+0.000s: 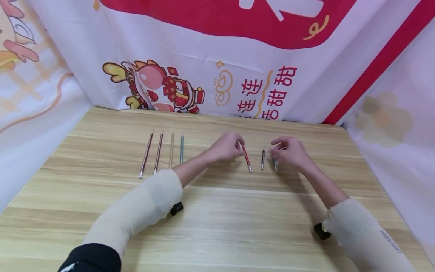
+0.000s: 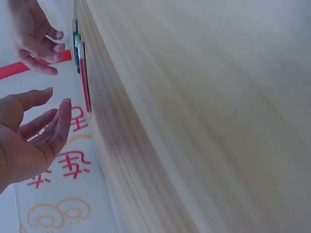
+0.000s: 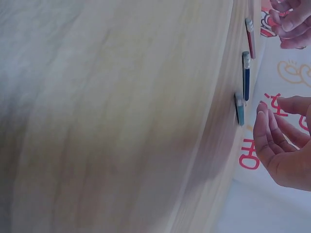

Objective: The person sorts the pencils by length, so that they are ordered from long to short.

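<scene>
My left hand (image 1: 227, 147) hovers at the upper end of a short red pencil (image 1: 247, 160). In the left wrist view, a gap shows between its thumb and fingers, with no pencil in them. Close over a short teal pencil (image 1: 275, 165) is my right hand (image 1: 289, 154), partly hiding it in the head view. Its fingers are loosely bent and hold nothing, as the right wrist view shows beside the teal pencil (image 3: 239, 110). Between the hands lies a short dark blue pencil (image 1: 263, 159). All three pencils have their eraser ends toward me.
Left of my left arm, longer pencils lie side by side: two dark red ones (image 1: 146, 154) (image 1: 159, 151), a natural wood one (image 1: 171, 149) and a blue one (image 1: 181, 147). A printed cloth (image 1: 204, 75) hangs behind the wooden table (image 1: 217, 226), with more cloth at both sides.
</scene>
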Action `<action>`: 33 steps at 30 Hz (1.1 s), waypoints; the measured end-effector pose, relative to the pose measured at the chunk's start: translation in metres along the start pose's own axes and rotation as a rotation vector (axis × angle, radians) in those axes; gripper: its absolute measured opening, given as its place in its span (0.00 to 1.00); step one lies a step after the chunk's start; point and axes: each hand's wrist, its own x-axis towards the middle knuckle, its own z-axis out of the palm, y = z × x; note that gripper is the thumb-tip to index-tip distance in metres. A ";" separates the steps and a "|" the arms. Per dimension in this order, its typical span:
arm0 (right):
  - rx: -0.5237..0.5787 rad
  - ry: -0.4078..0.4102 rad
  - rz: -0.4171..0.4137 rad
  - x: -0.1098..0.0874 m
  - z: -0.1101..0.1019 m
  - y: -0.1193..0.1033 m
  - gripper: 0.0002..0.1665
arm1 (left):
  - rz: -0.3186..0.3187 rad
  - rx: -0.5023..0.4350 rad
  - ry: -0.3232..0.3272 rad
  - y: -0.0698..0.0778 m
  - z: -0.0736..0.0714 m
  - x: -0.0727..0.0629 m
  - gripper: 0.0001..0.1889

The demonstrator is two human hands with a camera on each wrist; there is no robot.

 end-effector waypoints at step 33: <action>0.095 -0.023 0.113 -0.006 -0.022 0.026 0.23 | -0.004 0.114 0.004 0.056 0.078 0.059 0.07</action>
